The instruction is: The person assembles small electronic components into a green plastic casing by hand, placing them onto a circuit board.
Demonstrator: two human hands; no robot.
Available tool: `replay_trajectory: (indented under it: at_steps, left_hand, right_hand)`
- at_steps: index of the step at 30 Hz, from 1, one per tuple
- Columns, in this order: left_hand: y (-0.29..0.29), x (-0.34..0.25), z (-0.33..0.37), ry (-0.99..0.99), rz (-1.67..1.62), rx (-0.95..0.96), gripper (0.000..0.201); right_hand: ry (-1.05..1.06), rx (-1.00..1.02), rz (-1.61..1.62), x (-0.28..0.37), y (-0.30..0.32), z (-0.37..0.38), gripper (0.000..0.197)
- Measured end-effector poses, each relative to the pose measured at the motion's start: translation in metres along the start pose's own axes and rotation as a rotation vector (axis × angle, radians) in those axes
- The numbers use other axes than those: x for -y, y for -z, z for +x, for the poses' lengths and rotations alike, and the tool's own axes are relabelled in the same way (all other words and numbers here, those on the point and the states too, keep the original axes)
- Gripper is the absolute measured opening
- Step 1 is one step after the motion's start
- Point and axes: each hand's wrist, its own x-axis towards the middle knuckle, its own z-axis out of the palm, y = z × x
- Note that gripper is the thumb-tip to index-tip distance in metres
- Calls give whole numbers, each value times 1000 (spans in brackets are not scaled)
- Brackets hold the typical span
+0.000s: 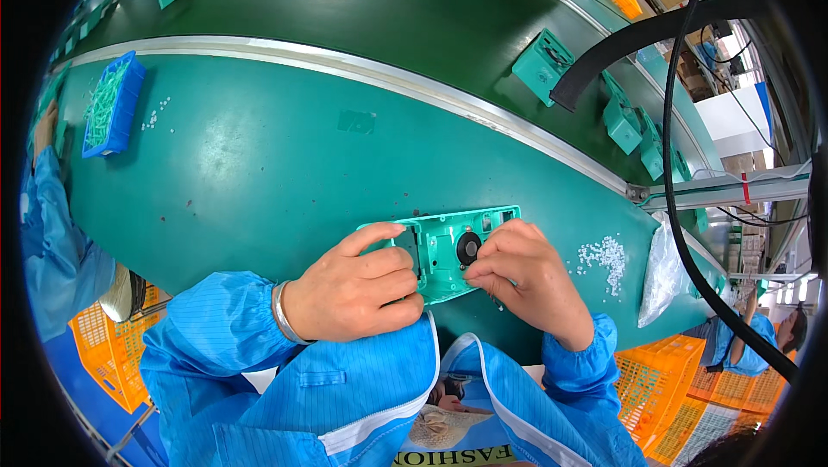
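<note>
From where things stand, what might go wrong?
The right hand works with fingertips close to the black disc, so a slip could knock it askew.
The left hand grips the case at one end; a hard push at the other might swing it.
The white bits lie loose on the bench, so a stray right elbow could scatter them.

I see from my own head, looking down and forward. My left hand (355, 288) and right hand (528, 275) are near, below the middle; the tabletop (276, 148) spreads beyond them to the belt (414, 23), and the wide lens bends straight edges toward its rim.
</note>
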Motion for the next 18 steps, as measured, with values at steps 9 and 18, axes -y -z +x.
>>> replay_trajectory:
  at_steps: [9,18]
  left_hand:
    - [-2,2,3,-24,1,0,11]
    - [38,36,16,131,192,-66,16]
  right_hand:
    - [14,-16,-66,-1,4,-1,13]
    - [-213,-461,-157,-30,34,-63,19]
